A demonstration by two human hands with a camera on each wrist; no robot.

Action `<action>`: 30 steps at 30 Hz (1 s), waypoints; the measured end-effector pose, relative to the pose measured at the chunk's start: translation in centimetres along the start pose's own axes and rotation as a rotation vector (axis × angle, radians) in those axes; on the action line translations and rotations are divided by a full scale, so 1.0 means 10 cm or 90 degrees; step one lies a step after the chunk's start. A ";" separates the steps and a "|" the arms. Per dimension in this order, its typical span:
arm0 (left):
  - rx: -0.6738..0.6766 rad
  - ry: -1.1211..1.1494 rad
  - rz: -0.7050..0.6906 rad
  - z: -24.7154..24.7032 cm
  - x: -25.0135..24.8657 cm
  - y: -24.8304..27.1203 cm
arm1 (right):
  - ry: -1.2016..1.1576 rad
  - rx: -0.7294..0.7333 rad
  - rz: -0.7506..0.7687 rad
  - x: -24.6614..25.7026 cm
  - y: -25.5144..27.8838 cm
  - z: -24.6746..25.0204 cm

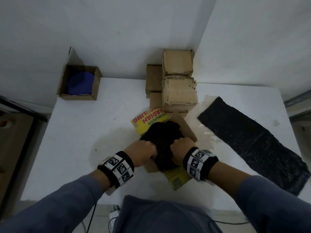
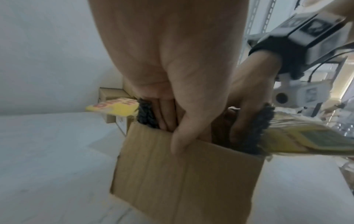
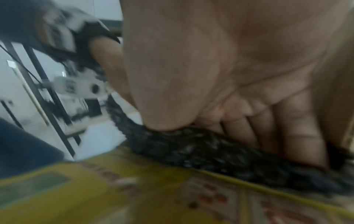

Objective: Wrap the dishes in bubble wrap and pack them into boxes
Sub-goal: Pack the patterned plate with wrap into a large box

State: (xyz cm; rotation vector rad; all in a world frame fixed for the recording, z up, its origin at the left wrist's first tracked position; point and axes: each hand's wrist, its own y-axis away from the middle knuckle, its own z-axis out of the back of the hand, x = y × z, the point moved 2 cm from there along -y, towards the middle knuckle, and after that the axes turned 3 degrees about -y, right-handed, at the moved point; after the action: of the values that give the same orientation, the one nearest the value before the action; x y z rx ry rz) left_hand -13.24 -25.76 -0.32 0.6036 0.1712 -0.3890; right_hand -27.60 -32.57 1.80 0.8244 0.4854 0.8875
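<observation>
A dish bundled in black bubble wrap (image 1: 161,137) sits partly down in an open cardboard box (image 1: 189,130) with yellow printed flaps (image 1: 148,121) at the table's middle. My left hand (image 1: 144,152) holds the bundle's left side. In the left wrist view its fingers (image 2: 166,115) reach inside the box beside the wrap (image 2: 145,115), and the thumb lies over the outside of the box wall (image 2: 182,181). My right hand (image 1: 181,147) grips the bundle's right side, fingers (image 3: 298,128) curled on the wrap (image 3: 210,151) above a yellow flap (image 3: 95,189). The dish itself is hidden.
An open box (image 1: 94,84) at the far left holds a blue dish (image 1: 80,83). Closed cardboard boxes (image 1: 178,81) are stacked at the back. A long black bubble wrap sheet (image 1: 252,143) lies to the right on the white table (image 1: 75,140).
</observation>
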 end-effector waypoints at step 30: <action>0.069 0.150 0.287 -0.28 -0.59 -0.30 | -0.391 0.020 -0.117 0.17 -0.09 -0.19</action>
State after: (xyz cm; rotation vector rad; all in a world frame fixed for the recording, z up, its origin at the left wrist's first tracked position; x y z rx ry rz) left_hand -20.01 -24.64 -2.54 0.7732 0.2336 0.1110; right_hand -27.46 -30.65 -0.08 1.0101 0.0328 0.4220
